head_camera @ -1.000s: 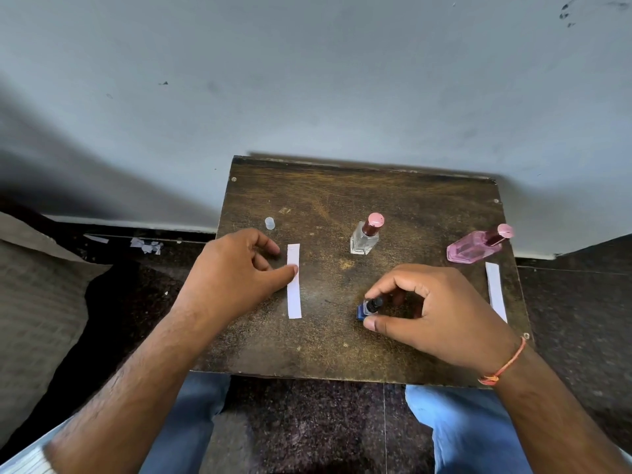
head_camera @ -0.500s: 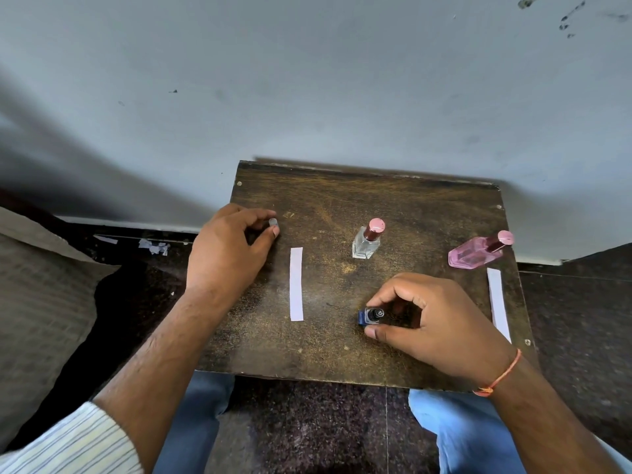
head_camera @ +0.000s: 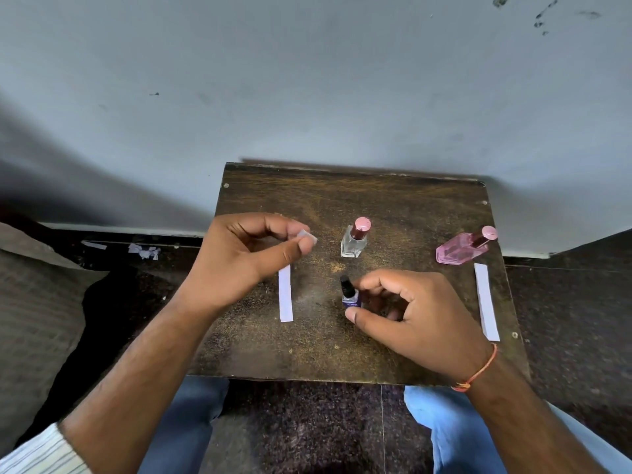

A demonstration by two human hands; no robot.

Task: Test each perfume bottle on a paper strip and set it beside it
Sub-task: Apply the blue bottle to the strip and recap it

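Blue bottle, black sprayer; pink bottle; white strips; dark brown table; striped sleeve.

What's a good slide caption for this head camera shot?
Left hand pinches a clear cap while right hand holds the small blue perfume bottle.

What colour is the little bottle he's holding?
Blue bottle with a black top, in the head view.

Left hand pinching clear cap, right hand around small blue bottle on wooden table
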